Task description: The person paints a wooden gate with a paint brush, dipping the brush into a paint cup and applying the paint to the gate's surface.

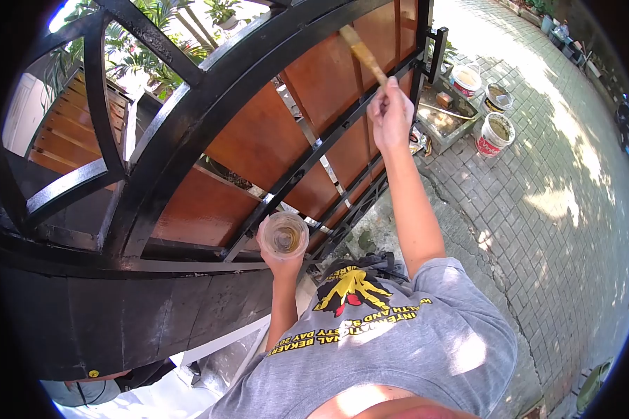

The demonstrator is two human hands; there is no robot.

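My right hand point(391, 115) is closed around the handle of a paintbrush point(363, 54), raised so its bristles lie against or just in front of a reddish-brown wooden panel point(321, 70) of the gate. Lower down, my left hand point(281, 260) wraps around a clear plastic cup point(286, 234). A little liquid shows in the bottom of the cup. Black metal bars point(284, 183) frame the brown panels and cross in front of them; the left hand is close to one of these bars. Some panels look glossy.
Several buckets, among them a white one with a red label point(495, 134), stand on the grey brick paving point(538, 174) at the right. A concrete trough point(454, 115) lies beside them. Green plants point(168, 59) show behind the gate. A dark curved surface point(119, 321) spans the lower left.
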